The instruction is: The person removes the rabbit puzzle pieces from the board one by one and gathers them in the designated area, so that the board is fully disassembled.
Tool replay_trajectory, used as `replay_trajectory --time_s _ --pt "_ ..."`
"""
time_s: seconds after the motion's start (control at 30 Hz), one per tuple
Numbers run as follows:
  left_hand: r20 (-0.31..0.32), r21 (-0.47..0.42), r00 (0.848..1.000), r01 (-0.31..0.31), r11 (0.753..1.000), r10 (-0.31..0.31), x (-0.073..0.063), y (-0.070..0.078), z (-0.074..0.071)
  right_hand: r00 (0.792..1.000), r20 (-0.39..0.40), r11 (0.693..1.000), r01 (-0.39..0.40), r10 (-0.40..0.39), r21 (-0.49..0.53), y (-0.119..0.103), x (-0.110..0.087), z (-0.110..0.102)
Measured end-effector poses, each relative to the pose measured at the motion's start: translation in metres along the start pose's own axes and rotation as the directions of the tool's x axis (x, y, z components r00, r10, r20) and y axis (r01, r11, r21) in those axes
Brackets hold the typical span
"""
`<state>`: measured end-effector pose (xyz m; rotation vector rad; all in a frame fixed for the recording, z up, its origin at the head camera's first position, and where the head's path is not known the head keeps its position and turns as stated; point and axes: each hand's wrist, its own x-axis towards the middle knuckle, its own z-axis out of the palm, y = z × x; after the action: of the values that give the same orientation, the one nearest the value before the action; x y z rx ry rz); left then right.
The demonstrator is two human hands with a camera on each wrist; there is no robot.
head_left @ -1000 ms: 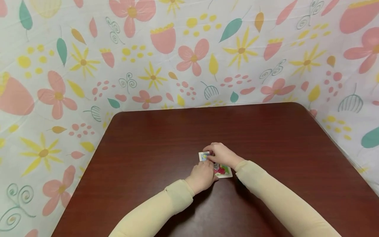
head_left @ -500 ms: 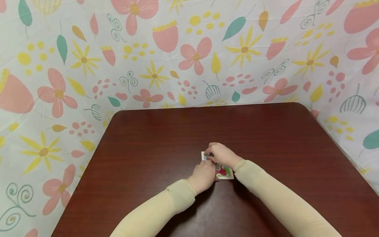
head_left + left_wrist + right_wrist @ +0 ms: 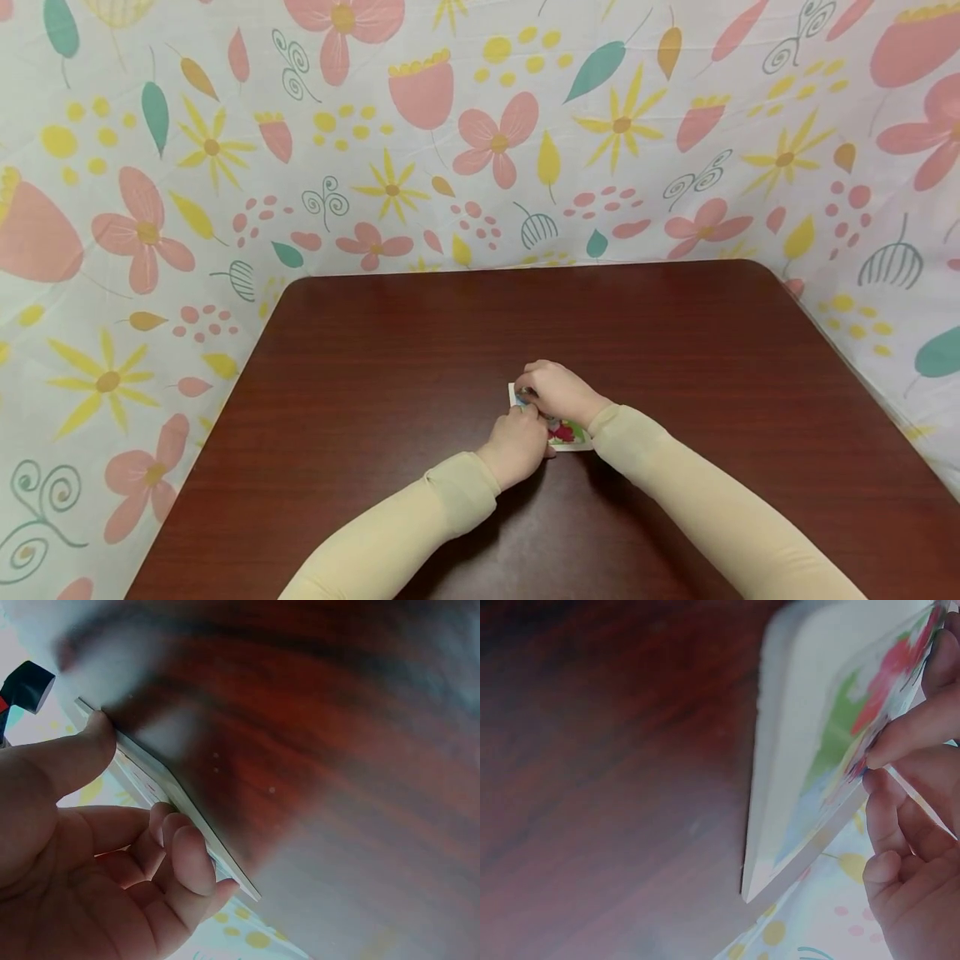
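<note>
A small picture board (image 3: 567, 434) with a white border and a bright print lies on the table in front of the person. The left hand (image 3: 515, 448) grips its left side. In the left wrist view, the thumb is against one end of the board (image 3: 176, 787) and the curled fingers reach the other end. Over the board's upper part, the right hand (image 3: 562, 393) pinches a small colourful piece (image 3: 528, 392), mostly hidden by the fingers. The right wrist view has the fingertips of the right hand (image 3: 922, 877) meeting right at the printed surface, inside the white border.
The dark reddish-brown table (image 3: 390, 350) has rounded far corners. A white cloth (image 3: 420, 183) printed with pink, yellow and green flowers and leaves hangs behind it and along both sides. Pale yellow sleeves (image 3: 390, 533) cover both forearms.
The board and left hand have shifted slightly right. The right hand has edged a little left and covers more of the picture, fingers still together.
</note>
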<state>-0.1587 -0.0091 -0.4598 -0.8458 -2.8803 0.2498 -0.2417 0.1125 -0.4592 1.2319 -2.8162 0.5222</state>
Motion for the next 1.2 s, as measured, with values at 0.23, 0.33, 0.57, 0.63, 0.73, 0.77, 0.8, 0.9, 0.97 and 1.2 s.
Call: replay_trajectory --time_s 0.23,0.33,0.57,0.63,0.73,0.77,0.8,0.9,0.97,1.2 --pt "0.007 -0.029 1.0 0.004 1.0 -0.004 0.002 -0.002 0.002 0.996 -0.02 0.985 0.088 -0.092 -0.151 0.0 0.006 0.0" --pt "0.02 -0.023 1.0 -0.001 1.0 0.001 0.002 -0.003 0.001 0.988 -0.028 0.964 0.14 -0.15 -0.228 0.0 0.008 0.002" --pt "0.094 -0.029 0.996 0.005 1.0 -0.002 0.002 -0.001 -0.004 0.996 0.067 0.993 0.069 -0.063 -0.092 -0.001 0.014 0.0" --pt "0.127 -0.034 0.992 0.005 0.999 0.0 0.003 -0.001 -0.006 0.994 0.104 0.997 0.038 -0.032 -0.064 -0.001 0.017 -0.001" --pt "0.144 -0.03 0.989 -0.008 1.0 0.012 0.004 0.001 -0.008 0.987 0.16 0.999 -0.018 0.025 -0.04 0.001 0.021 -0.001" --pt "0.14 -0.025 0.99 -0.012 1.0 0.016 0.004 0.002 -0.008 0.984 0.177 0.999 -0.032 0.037 -0.032 0.002 0.022 -0.002" --pt "0.138 -0.017 0.99 -0.018 1.0 0.02 0.004 0.002 -0.008 0.98 0.191 0.999 -0.043 0.047 -0.025 0.003 0.022 -0.002" --pt "0.132 -0.003 0.991 -0.015 1.0 0.015 0.004 0.004 -0.008 0.971 0.23 0.997 -0.072 0.071 -0.004 0.004 0.024 -0.003" --pt "0.132 0.001 0.991 -0.005 1.0 0.005 0.004 0.004 -0.008 0.967 0.246 0.997 -0.076 0.07 0.015 0.004 0.025 -0.004" --pt "0.126 0.011 0.992 0.016 1.0 -0.017 0.002 0.003 -0.007 0.965 0.257 0.996 -0.067 0.052 0.05 0.006 0.026 -0.005"
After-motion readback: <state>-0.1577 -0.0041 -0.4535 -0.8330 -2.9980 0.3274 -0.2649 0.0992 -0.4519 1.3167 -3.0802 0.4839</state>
